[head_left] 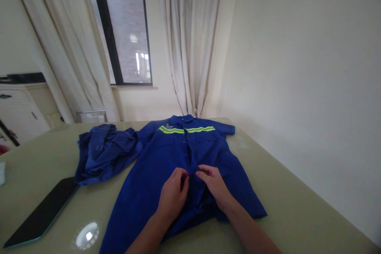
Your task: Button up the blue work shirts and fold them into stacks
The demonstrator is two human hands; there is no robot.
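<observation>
A blue short-sleeved work shirt (160,158) lies face up on the table, its collar at the far end. Yellow-green reflective stripes cross its chest, and the front placket gapes a little below the upper buttons. Over the lower placket, my left hand (175,192) pinches one front edge of the shirt between thumb and fingers. Just to its right, my right hand (212,182) pinches the opposite edge. The fingertips of both hands are close together, and any button between them is too small to make out.
A crumpled blue garment (107,152) lies left of the shirt, touching its sleeve. Nearer on the left is a flat dark tablet-like slab (41,212). The pale green table (285,206) runs along a wall at right. Curtains (193,39) and a window stand behind.
</observation>
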